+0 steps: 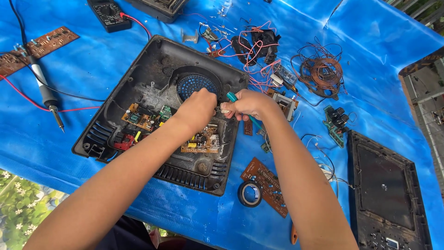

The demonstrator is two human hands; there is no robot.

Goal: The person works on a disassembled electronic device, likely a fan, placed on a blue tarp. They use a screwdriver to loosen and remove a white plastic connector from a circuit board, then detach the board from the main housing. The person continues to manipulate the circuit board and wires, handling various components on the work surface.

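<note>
Left hand [198,110] clenched over casing [138,83] near fan grille [194,84]; right hand [247,104] grasping teal screwdriver [232,97].

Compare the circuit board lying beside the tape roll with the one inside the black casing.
The board by the tape roll is long, narrow and reddish brown, lying loose on the blue sheet. The board in the casing is squarer and crowded with yellow and dark parts, and sits inside the black casing below the left hand. Both lie flat.
</note>
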